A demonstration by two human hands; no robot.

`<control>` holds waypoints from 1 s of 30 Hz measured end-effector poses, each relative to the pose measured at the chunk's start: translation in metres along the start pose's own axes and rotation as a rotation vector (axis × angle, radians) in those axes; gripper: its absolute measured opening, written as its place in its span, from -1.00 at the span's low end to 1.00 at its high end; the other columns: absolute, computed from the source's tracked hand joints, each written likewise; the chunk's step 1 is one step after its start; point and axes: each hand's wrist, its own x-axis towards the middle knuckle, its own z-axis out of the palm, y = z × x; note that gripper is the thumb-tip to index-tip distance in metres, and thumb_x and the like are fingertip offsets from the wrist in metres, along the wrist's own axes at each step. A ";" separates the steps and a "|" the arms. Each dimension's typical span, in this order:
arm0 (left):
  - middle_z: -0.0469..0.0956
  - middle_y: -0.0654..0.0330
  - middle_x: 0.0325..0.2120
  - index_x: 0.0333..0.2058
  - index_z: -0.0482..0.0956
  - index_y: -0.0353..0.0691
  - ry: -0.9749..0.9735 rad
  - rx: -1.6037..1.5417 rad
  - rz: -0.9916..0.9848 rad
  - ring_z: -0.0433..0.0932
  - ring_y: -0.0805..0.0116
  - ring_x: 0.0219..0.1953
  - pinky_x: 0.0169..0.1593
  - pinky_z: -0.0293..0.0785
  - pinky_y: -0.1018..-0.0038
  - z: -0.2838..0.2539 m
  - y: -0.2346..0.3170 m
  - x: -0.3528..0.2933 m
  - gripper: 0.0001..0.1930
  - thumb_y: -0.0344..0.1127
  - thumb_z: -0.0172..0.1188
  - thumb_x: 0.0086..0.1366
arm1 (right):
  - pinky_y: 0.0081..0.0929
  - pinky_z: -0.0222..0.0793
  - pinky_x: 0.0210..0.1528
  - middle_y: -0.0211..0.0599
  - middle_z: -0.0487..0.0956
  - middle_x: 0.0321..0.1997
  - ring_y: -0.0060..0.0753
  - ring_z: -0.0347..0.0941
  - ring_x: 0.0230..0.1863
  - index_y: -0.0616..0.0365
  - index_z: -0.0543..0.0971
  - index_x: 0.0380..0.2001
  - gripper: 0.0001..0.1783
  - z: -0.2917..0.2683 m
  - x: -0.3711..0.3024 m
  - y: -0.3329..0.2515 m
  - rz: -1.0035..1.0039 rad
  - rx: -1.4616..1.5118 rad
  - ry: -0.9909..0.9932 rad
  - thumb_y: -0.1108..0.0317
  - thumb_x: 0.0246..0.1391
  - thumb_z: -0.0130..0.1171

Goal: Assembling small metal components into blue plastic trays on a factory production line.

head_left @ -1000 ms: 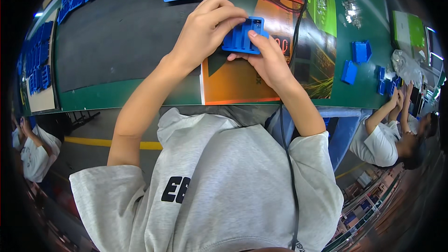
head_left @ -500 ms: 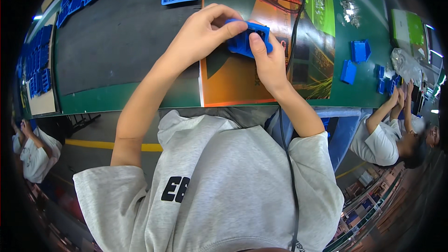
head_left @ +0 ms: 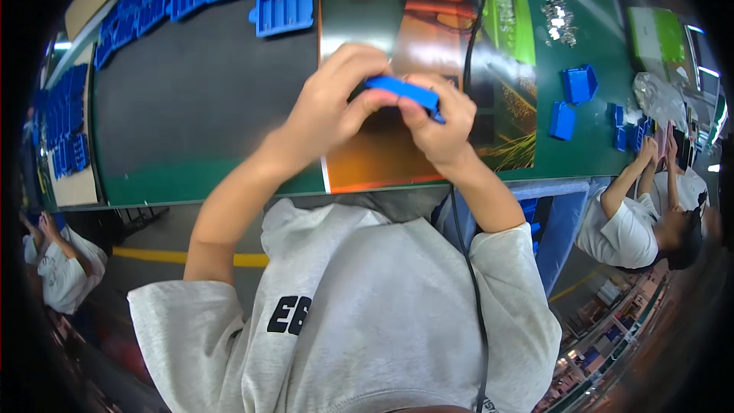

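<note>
A blue plastic battery case (head_left: 405, 91) is held up above the printed sheet, its narrow side turned toward me. My left hand (head_left: 330, 99) pinches one end of it between thumb and fingers. At the other end my right hand (head_left: 445, 121) grips it, with the thumb pressed on the near edge. The inner compartments are turned out of sight. Similar blue battery cases (head_left: 284, 12) with open slots lie in rows at the far left of the table.
Small shiny metal pieces (head_left: 559, 21) lie in a pile at the far right, with a blue box-shaped part (head_left: 579, 84) nearer. More blue cases (head_left: 67, 111) stand at the left edge. A black cable (head_left: 471, 38) crosses the printed sheet. Co-workers sit on both sides.
The battery case has been tipped, so its slotted face no longer shows and its narrow side does. Both hands stay on it and have shifted their grip. The whole view has moved slightly.
</note>
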 end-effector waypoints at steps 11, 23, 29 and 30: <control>0.49 0.13 -0.31 -0.28 0.52 -0.34 -0.163 0.064 -0.188 0.48 0.32 -0.26 -0.13 0.39 0.51 -0.008 -0.005 0.039 -0.85 -0.37 0.08 0.29 | -0.60 0.35 -0.32 -0.42 0.54 -0.44 -0.64 0.40 -0.41 0.28 0.56 -0.29 -0.64 0.000 0.003 0.007 0.611 0.420 0.060 0.13 0.15 0.17; 0.55 0.00 -0.32 -0.29 0.61 -0.23 -0.304 0.746 -0.067 0.53 -0.01 -0.22 -0.13 0.46 0.23 0.033 -0.136 0.202 -0.80 -0.27 0.16 0.15 | -0.71 0.09 -0.62 -0.56 0.41 -0.58 -0.77 0.22 -0.66 0.08 0.48 -0.46 -0.56 -0.008 0.022 0.041 0.888 1.004 0.249 -0.10 0.19 0.04; 0.54 -0.02 -0.35 -0.27 0.62 -0.23 -0.292 0.734 -0.011 0.52 -0.03 -0.25 -0.14 0.44 0.23 0.041 -0.141 0.207 -0.79 -0.27 0.17 0.17 | -0.56 0.44 -0.41 -0.31 0.55 -0.46 -0.49 0.53 -0.50 0.26 0.49 -0.32 -0.50 -0.011 0.025 0.037 0.891 0.999 0.228 -0.06 0.21 0.02; 0.54 -0.02 -0.35 -0.27 0.62 -0.23 -0.292 0.735 -0.011 0.52 -0.03 -0.25 -0.14 0.44 0.23 0.040 -0.141 0.209 -0.79 -0.27 0.17 0.17 | -0.56 0.44 -0.41 -0.31 0.55 -0.46 -0.49 0.53 -0.50 0.26 0.49 -0.32 -0.50 -0.013 0.025 0.034 0.890 1.000 0.228 -0.06 0.21 0.02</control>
